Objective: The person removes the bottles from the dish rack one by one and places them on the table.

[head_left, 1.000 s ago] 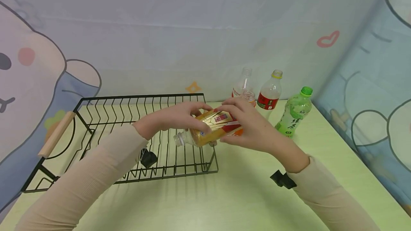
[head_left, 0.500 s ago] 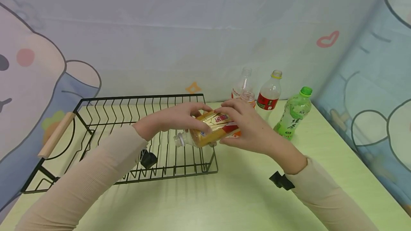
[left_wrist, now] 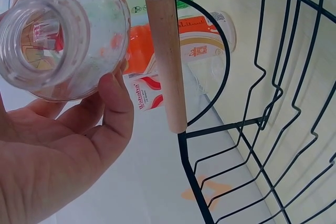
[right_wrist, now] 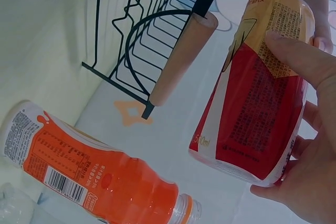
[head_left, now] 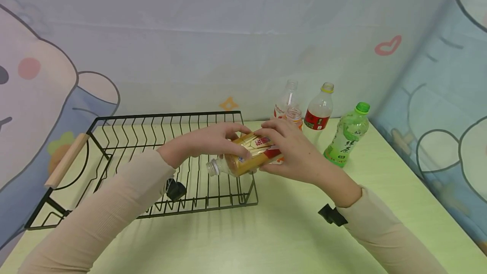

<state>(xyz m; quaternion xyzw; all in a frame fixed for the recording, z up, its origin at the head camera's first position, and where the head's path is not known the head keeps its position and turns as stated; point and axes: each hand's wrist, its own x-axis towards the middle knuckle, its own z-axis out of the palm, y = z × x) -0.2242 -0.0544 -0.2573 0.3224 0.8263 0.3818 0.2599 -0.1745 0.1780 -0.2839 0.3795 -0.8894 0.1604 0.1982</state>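
Note:
An uncapped clear plastic bottle [head_left: 249, 153] with a gold and red label lies nearly sideways in the air, its neck to the left. My left hand [head_left: 213, 140] grips it near the shoulder, thumb on the label. Round the base end curls my right hand [head_left: 296, 153], which hides that end in the head view. In the right wrist view, the right thumb presses on the gold part of the label. The left wrist view looks onto the bottle's open mouth [left_wrist: 44, 40]. Behind and below the bottle stands a black wire rack [head_left: 190, 211].
The rack has wooden handles, one at its left end [head_left: 67, 160]. At the back right stand a clear bottle [head_left: 286, 100], a red-labelled bottle [head_left: 317, 118], a green tea bottle [head_left: 346, 134] and an orange-labelled bottle [right_wrist: 105, 174]. A printed cloth hangs behind the table [head_left: 262, 240].
My right hand and forearm have shifted slightly left and down, and the bottle's base end has come with them a little. The left hand keeps its grip almost unmoved.

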